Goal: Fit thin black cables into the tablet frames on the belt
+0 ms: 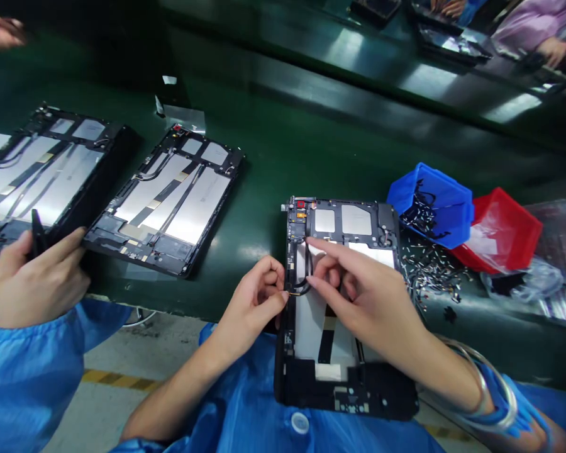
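Note:
An opened tablet [305, 340] lies in front of me with its inside facing up, showing silver plates and a black frame. Along its left side runs a thin black cable [306, 261] that bends in a loop. My left hand [252, 299] pinches the cable's lower end at the tablet's left edge, thumb against curled fingers. With the index fingertip near the cable's upper end and the thumb at the bend, my right hand [363, 280] holds the cable between them. Its other fingers are curled over the silver plate.
Two more opened tablets [195, 211] [82, 176] lie to the left, beside a co-worker's hand [42, 277] holding a black tool. On the right stand a blue bin [457, 211] and a red bin [516, 229], with small loose parts [434, 274] scattered near them.

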Action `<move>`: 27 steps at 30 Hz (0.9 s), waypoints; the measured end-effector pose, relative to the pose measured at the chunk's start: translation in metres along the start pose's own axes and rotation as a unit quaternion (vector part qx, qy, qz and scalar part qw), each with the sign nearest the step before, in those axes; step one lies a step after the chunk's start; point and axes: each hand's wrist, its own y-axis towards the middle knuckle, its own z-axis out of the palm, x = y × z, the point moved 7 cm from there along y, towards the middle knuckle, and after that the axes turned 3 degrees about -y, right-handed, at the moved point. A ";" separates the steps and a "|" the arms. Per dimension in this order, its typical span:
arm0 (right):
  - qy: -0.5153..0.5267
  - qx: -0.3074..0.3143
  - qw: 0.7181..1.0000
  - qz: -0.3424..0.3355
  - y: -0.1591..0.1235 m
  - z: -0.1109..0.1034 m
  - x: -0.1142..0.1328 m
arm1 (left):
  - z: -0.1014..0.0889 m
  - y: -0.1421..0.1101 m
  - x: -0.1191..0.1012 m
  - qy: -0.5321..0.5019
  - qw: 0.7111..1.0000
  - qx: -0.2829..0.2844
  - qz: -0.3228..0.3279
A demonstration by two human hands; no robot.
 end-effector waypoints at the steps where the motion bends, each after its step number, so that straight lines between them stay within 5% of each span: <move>1: -0.018 -0.014 1.000 0.000 -0.002 -0.005 -0.001 | -0.001 -0.001 0.000 0.000 1.000 -0.002 0.002; 5: -0.085 -0.066 0.993 -0.040 -0.013 -0.024 -0.004 | -0.002 -0.001 0.004 0.003 1.000 -0.008 -0.004; 10: -0.087 -0.057 0.989 -0.107 -0.018 -0.026 -0.008 | -0.002 0.005 0.009 0.050 0.998 -0.035 -0.028; 18: -0.040 0.054 0.998 0.001 0.035 -0.020 -0.021 | 0.000 0.007 0.009 0.052 0.997 -0.050 -0.026; 27: -0.001 0.122 0.992 0.003 0.055 -0.007 -0.020 | 0.003 0.006 0.007 0.052 0.997 -0.053 -0.027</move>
